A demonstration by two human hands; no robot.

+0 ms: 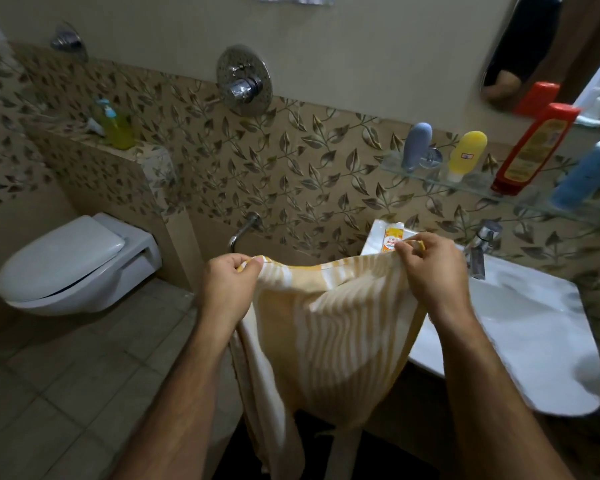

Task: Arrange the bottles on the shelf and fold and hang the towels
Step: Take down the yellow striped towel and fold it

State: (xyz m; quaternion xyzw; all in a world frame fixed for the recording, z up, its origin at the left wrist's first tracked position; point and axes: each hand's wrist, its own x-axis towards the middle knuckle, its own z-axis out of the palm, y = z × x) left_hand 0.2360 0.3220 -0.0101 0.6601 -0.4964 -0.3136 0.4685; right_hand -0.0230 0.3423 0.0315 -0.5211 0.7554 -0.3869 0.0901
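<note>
Two hands, left point(226, 285) and right point(430, 271), pinch a striped towel's point(326, 341) top corners, fingers closed, top edge level between them; the cloth hangs straight below, ready for folding.

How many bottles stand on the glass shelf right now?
4, left to right along the glass shelf: grey-blue bottle, yellow bottle, red bottle, blue bottle at the frame edge. More may be hidden beyond it.

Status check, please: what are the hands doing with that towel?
Left hand and right hand each pinch a top corner. Striped towel hangs spread, unfolded. Four bottles on glass shelf. Nothing blocking.
</note>
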